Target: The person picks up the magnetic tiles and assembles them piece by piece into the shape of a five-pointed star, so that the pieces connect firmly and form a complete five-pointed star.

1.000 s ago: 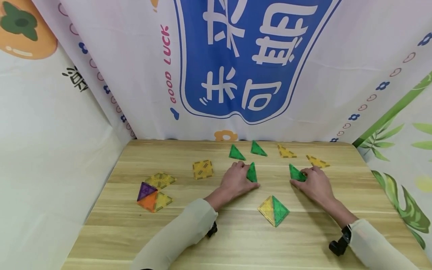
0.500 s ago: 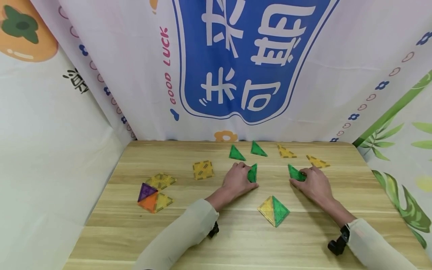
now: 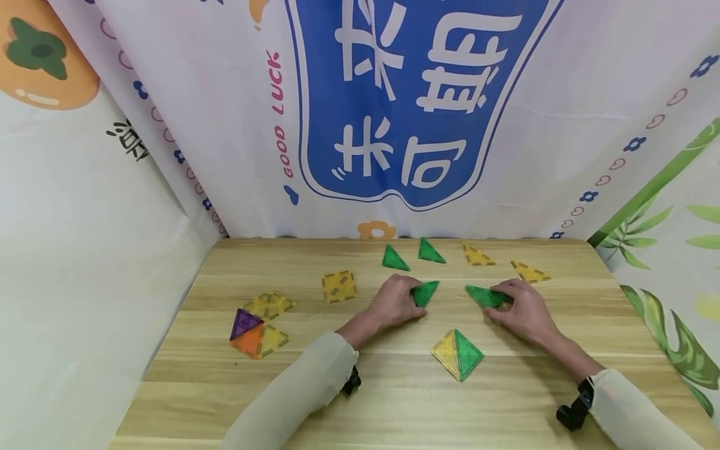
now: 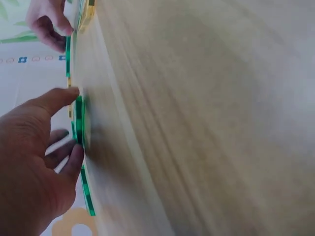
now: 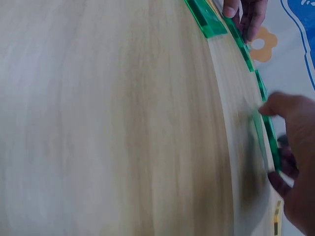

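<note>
My left hand pinches a green triangular magnetic tile between thumb and fingers, its pointed end aimed right. The left wrist view shows this tile edge-on, close over the table. My right hand grips another green triangular tile, its point aimed left; in the right wrist view the tile shows between thumb and fingers. A gap separates the two held tiles. Just nearer the front, a yellow triangle tile and a green one lie edge to edge as a diamond.
Behind my hands lie two green triangles and two yellow triangles. To the left are a yellow square and a cluster of yellow, purple and orange tiles. A printed curtain hangs along the table's back edge.
Both held green tiles have turned so their points lean toward each other, narrowing the gap between them. The loose tiles have stayed in place; the head view has shifted slightly.
</note>
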